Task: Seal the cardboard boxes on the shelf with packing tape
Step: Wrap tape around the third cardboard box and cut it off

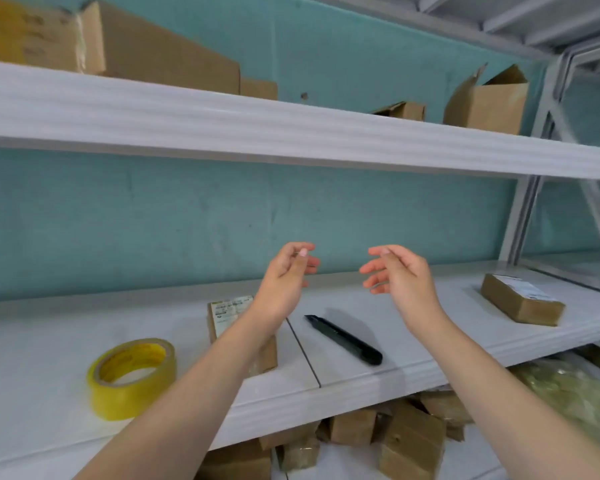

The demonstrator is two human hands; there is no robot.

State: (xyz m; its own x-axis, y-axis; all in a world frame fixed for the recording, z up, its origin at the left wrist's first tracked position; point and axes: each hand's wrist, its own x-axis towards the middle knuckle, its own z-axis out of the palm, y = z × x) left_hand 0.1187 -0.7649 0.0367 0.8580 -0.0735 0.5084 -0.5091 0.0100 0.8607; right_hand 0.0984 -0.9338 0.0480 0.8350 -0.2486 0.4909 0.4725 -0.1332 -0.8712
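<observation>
A roll of yellow packing tape lies on the white middle shelf at the left. Behind my left forearm sits a small labelled cardboard box, partly hidden. A black utility knife lies on the shelf between my arms. Another taped, labelled box rests at the right. My left hand and right hand are raised above the shelf, facing each other, fingers loosely curled, holding nothing.
The upper shelf carries several cardboard boxes, one with open flaps at the right. Below the middle shelf lie several more boxes and plastic wrapping. A grey metal upright stands at the right.
</observation>
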